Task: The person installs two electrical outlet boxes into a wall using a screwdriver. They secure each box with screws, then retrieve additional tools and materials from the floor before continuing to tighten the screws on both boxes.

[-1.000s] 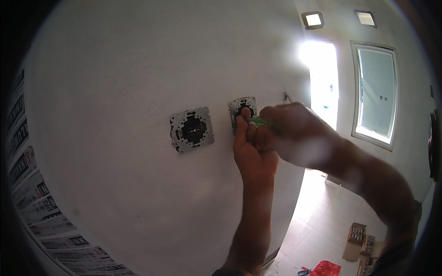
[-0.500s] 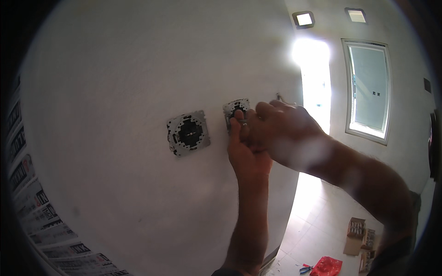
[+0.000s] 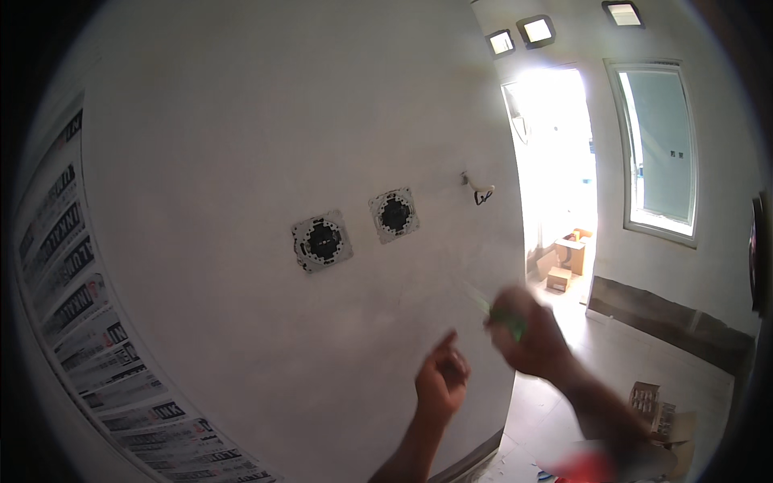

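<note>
Two socket inserts are fixed to the white wall (image 3: 241, 346), each with a grey metal frame and a dark centre: a left socket insert (image 3: 324, 242) and a right socket insert (image 3: 394, 216). Below them and away from the wall is my left hand (image 3: 442, 380), its index finger stretched upward and the other fingers partly curled, with nothing visible in it. My right hand (image 3: 533, 338), smeared by motion, is closed around a green-handled screwdriver (image 3: 507, 320). The screwdriver's thin shaft points up and left, apart from both inserts.
Loose wires (image 3: 481, 194) stick out of the wall right of the inserts. Beyond the wall's edge are a bright doorway, a window (image 3: 662, 149) and cardboard boxes (image 3: 570, 256). An open carton (image 3: 644, 398) and a blurred red bag (image 3: 586, 464) lie low right. Printed paper (image 3: 68, 266) lines the left.
Both hands have come away from the right insert and dropped lower. My right hand has moved down and right with the screwdriver. The insert and wires are uncovered; the view has shifted.
</note>
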Tool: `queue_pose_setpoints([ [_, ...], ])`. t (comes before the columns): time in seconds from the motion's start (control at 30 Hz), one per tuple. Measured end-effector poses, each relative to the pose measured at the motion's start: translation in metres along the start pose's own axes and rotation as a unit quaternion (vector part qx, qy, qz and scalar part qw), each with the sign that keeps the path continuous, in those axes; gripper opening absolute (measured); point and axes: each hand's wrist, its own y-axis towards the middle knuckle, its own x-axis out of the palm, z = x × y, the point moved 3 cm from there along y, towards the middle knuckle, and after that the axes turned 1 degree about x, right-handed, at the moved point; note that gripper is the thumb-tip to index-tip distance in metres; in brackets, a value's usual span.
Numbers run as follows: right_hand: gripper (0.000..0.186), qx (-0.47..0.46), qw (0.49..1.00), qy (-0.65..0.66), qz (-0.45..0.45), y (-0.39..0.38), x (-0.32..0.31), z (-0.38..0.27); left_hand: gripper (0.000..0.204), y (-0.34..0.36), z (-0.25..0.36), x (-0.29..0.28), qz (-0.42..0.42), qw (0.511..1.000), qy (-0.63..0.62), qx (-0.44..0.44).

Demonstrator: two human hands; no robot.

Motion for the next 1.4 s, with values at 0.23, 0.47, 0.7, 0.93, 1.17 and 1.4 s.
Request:
queue_pose_setpoints([
  [0.23, 0.024, 0.258, 0.954, 0.137, -0.068, -0.194, 0.105, 0.114, 0.039, -0.097, -0.073, -0.110, 0.221, 0.968, 0.109, -0.041],
  [0.47, 0.021, 0.265, 0.933, 0.238, -0.052, -0.226, 0.118, 0.093, 0.046, -0.141, -0.062, -0.076, 0.193, 0.978, 0.083, -0.008],
  [0.7, 0.016, 0.213, 0.954, 0.206, -0.036, -0.227, 0.112, 0.086, 0.045, -0.153, -0.069, -0.062, 0.163, 0.983, 0.078, 0.013],
  [0.93, 0.011, 0.240, 0.942, 0.234, -0.007, -0.236, 0.112, 0.116, 0.036, -0.145, -0.088, -0.085, 0.232, 0.973, 0.008, -0.004],
  [1.17, 0.009, 0.181, 0.954, 0.236, 0.024, -0.179, 0.088, 0.109, 0.021, -0.131, 0.020, -0.045, 0.284, 0.813, 0.447, 0.245],
  [1.4, 0.012, -0.124, 0.973, 0.190, 0.037, -0.052, 0.072, 0.044, 0.053, -0.087, 0.211, 0.138, 0.124, 0.296, 0.801, 0.506],
])
